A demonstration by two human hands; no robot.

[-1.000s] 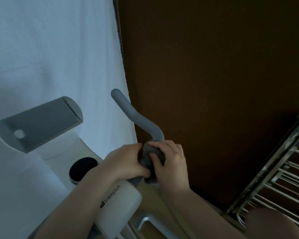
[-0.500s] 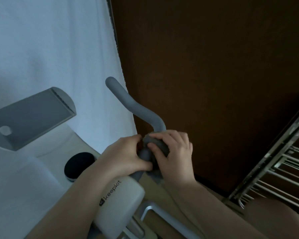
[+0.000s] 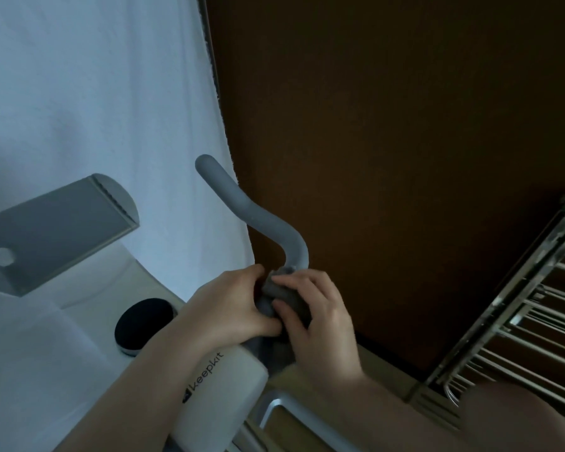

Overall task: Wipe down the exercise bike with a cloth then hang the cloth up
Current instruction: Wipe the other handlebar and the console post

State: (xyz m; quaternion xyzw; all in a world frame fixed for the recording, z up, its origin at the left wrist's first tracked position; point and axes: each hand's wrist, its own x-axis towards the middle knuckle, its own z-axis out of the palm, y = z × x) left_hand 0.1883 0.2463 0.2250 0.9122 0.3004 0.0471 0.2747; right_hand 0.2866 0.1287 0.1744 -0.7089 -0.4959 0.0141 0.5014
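- Both hands on the cloth (image 3: 286,296) now: right hand (image 3: 320,324) curled round it, left hand (image 3: 232,305) pinching it from the other side.
- Cloth is wrapped on the base of the grey handlebar (image 3: 258,220), just above the white bike body (image 3: 222,396).
- I'd say we're mid-wipe; upper bar, console (image 3: 56,230) and black knob (image 3: 144,321) prob. still to do.
- Hanging not yet done; drying rack (image 3: 516,321) at right looks like the likely spot.

Single head-worn view, looking forward and down.
It sits close above the bike's handlebar (image 3: 258,216), with a drying rack (image 3: 519,321) at the right edge.
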